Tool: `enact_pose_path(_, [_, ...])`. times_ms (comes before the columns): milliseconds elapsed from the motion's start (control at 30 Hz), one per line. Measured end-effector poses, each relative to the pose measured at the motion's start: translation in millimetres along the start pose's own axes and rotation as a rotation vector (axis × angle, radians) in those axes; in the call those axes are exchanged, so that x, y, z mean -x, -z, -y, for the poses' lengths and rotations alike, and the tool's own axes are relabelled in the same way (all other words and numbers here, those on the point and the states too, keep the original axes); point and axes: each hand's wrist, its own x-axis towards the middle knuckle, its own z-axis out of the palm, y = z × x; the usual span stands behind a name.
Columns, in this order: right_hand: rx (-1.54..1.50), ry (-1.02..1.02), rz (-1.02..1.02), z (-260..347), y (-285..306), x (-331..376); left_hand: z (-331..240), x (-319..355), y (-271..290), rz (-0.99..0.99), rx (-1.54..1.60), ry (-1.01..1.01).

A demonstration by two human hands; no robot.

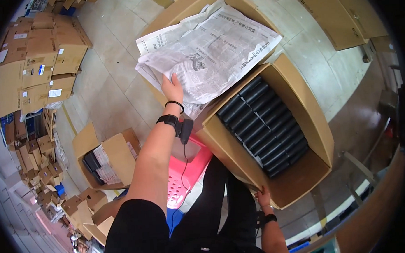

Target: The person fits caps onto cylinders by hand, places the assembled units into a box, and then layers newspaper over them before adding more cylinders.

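My left hand [173, 88] pinches the near edge of the newspaper sheets [221, 49], which lie spread over an open cardboard box at the far side. Below and to the right stands a second open cardboard box [308, 108], tilted in view. Rows of black, rounded, elongated items [263, 124] are packed inside it, with bare cardboard floor at their near end. At this box's near lower corner, my right hand [263, 197] has its fingers closed on the cardboard edge. Part of that grip is hidden by the box wall.
A pink plastic stool [180, 177] with holes stands by my legs. Left of it, a smaller open box [118, 157] holds black items and printed paper. Stacked cartons [41, 56] rise at the far left; another carton [331, 17] lies at upper right. A person [89, 252] is at lower left.
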Motion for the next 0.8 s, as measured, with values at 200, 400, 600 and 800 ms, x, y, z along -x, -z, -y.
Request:
enact_pose_path(200, [0.013, 0.099, -0.026, -5, -7, -10, 16, -17, 11, -0.055, -0.099, 0.301])
enact_pose_path(400, [-0.004, -0.018, -0.017, 13, 3, 4, -26, 26, 36, -0.184, -0.348, -0.116])
enact_pose_path(600, [-0.048, -0.062, 0.007, 27, 1, 4, -2, 18, -10, 0.914, -0.815, -0.483])
enact_pose_path(800, [0.043, -0.018, -0.107, 22, 5, 8, 34, 16, -117, 1.179, -0.84, -0.183])
